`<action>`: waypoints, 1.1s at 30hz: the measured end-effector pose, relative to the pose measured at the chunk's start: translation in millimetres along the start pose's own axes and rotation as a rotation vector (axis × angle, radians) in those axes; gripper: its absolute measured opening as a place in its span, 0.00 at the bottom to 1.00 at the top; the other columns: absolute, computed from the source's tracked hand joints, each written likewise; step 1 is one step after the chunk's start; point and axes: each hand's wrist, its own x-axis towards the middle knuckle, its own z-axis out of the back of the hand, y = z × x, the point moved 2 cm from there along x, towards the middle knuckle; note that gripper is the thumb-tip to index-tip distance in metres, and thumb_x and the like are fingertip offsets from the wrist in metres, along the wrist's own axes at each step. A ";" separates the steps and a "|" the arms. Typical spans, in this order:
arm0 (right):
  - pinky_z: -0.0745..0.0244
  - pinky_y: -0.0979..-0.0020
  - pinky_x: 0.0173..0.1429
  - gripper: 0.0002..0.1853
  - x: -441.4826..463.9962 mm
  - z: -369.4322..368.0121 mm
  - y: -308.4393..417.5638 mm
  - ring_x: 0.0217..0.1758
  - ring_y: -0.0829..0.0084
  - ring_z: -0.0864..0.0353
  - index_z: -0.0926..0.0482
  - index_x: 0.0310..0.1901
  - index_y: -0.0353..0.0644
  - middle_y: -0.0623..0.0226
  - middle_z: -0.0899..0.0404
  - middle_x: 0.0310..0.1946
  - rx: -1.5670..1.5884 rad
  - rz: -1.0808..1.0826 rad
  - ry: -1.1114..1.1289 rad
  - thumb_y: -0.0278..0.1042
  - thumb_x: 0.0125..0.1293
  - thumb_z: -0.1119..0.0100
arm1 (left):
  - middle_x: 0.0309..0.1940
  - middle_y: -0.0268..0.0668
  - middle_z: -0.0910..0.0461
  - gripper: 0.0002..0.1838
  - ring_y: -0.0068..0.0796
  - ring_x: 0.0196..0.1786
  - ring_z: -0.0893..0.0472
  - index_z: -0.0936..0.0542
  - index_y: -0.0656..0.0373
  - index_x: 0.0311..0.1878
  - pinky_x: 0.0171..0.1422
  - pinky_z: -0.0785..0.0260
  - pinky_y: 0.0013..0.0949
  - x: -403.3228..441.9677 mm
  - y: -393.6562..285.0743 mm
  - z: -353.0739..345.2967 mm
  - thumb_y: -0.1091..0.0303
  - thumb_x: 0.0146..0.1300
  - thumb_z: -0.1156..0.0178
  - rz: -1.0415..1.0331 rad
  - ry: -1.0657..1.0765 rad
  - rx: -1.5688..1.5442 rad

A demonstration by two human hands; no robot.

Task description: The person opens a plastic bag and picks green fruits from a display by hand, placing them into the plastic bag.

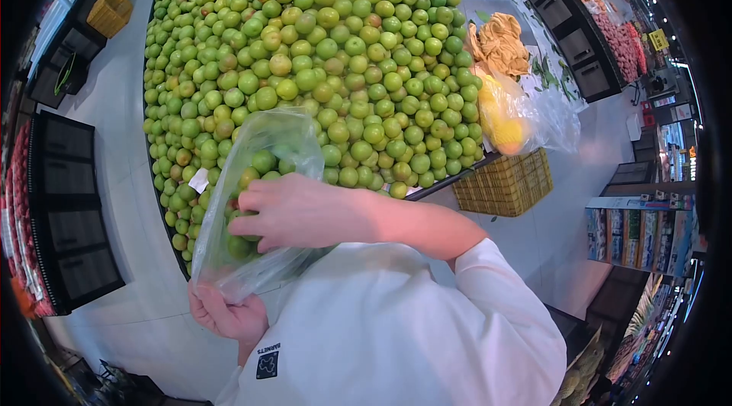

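Observation:
A large heap of round green fruit (pixel 343 48) fills the stand in front of me. My left hand (pixel 227 314) pinches the near edge of a clear plastic bag (pixel 286 131), low at the left. Across the bag reaches my right hand (pixel 286 211), its fingers bent over green fruit (pixel 242 246) at the bag's mouth. The fingertips touch the fruit, and part of it is hidden behind the hand and the plastic. Whether that fruit lies inside the bag or beneath it is hard to tell in places.
At the stand's right corner lie a clear bag with yellow fruit (pixel 503 124) and a crumpled orange cloth (pixel 502 44). A woven basket (pixel 507 183) stands below that corner. Dark cabinets (pixel 72 211) line the left side. A white paper scrap (pixel 199 180) lies on the fruit.

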 end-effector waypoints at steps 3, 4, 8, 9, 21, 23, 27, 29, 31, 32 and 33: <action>0.25 0.65 0.46 0.20 15.4 -24.6 0.7 0.56 0.64 0.26 0.21 0.49 0.43 0.66 0.27 0.44 -0.280 0.116 0.153 0.39 0.56 0.33 | 0.35 0.41 0.21 0.12 0.27 0.38 0.21 0.27 0.66 0.44 0.43 0.24 0.32 -1.0 6.7 24.3 0.64 0.72 0.48 -0.012 0.032 -0.015; 0.26 0.66 0.47 0.20 17.5 -27.7 1.0 0.57 0.64 0.27 0.21 0.49 0.43 0.66 0.27 0.46 -0.284 0.186 0.083 0.39 0.54 0.33 | 0.35 0.41 0.21 0.12 0.28 0.37 0.21 0.27 0.66 0.44 0.43 0.24 0.33 -1.2 7.5 27.7 0.64 0.72 0.48 -0.005 0.037 -0.026; 0.25 0.68 0.48 0.19 9.1 -13.1 -0.1 0.57 0.64 0.27 0.20 0.47 0.43 0.64 0.26 0.50 -0.136 0.306 -0.190 0.38 0.53 0.30 | 0.34 0.42 0.21 0.13 0.27 0.35 0.21 0.27 0.66 0.43 0.41 0.25 0.31 -0.9 9.6 32.4 0.63 0.72 0.47 0.009 0.001 -0.021; 0.25 0.67 0.49 0.18 1.2 -4.4 -4.0 0.55 0.64 0.25 0.19 0.46 0.43 0.64 0.23 0.49 -0.017 0.258 -0.256 0.35 0.54 0.30 | 0.34 0.42 0.21 0.13 0.27 0.35 0.21 0.27 0.66 0.43 0.41 0.25 0.31 -1.1 9.3 31.9 0.63 0.72 0.47 0.012 -0.005 -0.022; 0.25 0.56 0.51 0.18 -190.3 117.1 -162.9 0.48 0.54 0.21 0.20 0.51 0.45 0.56 0.20 0.44 -0.787 -0.872 -0.549 0.33 0.58 0.32 | 0.32 0.41 0.22 0.13 0.23 0.33 0.23 0.28 0.64 0.37 0.38 0.31 0.27 0.8 8.1 20.4 0.62 0.73 0.49 -0.036 -0.043 0.032; 0.25 0.56 0.52 0.19 -188.1 114.8 -171.0 0.49 0.54 0.21 0.22 0.52 0.45 0.56 0.20 0.45 -0.736 -0.896 -0.528 0.34 0.58 0.32 | 0.28 0.37 0.23 0.14 0.20 0.28 0.25 0.26 0.61 0.36 0.31 0.31 0.24 1.6 7.5 13.8 0.59 0.72 0.47 -0.063 -0.113 0.071; 0.26 0.55 0.53 0.20 -186.5 121.1 -175.5 0.51 0.51 0.23 0.25 0.52 0.44 0.56 0.22 0.46 -0.612 -0.951 -0.537 0.34 0.58 0.32 | 0.28 0.37 0.23 0.14 0.21 0.29 0.24 0.26 0.61 0.36 0.32 0.29 0.25 3.8 2.1 6.1 0.59 0.71 0.47 -0.061 -0.039 0.069; 0.26 0.55 0.52 0.20 -198.6 127.1 -178.5 0.51 0.50 0.23 0.27 0.51 0.43 0.55 0.22 0.46 -0.582 -0.861 -0.667 0.34 0.58 0.33 | 0.29 0.38 0.22 0.14 0.24 0.31 0.22 0.26 0.62 0.37 0.36 0.26 0.28 3.5 2.6 8.8 0.60 0.71 0.46 -0.040 -0.048 0.034; 0.26 0.54 0.52 0.20 -206.0 136.5 -168.8 0.53 0.49 0.23 0.29 0.49 0.40 0.55 0.23 0.47 -0.526 -0.826 -0.736 0.32 0.56 0.33 | 0.30 0.38 0.23 0.12 0.23 0.31 0.24 0.27 0.63 0.36 0.36 0.29 0.26 2.2 3.2 16.6 0.62 0.71 0.48 -0.027 -0.021 0.012; 0.26 0.54 0.52 0.20 -208.0 135.7 -164.3 0.53 0.49 0.23 0.29 0.49 0.40 0.55 0.23 0.47 -0.525 -0.824 -0.732 0.32 0.56 0.33 | 0.30 0.38 0.24 0.11 0.21 0.32 0.25 0.28 0.63 0.36 0.37 0.33 0.25 1.9 3.7 18.4 0.65 0.72 0.50 -0.013 0.014 -0.012; 0.25 0.55 0.52 0.20 -206.9 132.8 -157.1 0.53 0.51 0.23 0.29 0.48 0.40 0.57 0.23 0.46 -0.571 -0.918 -0.547 0.31 0.55 0.33 | 0.30 0.38 0.24 0.11 0.21 0.32 0.25 0.28 0.63 0.36 0.37 0.33 0.25 2.2 4.1 16.9 0.65 0.72 0.50 -0.012 0.012 -0.012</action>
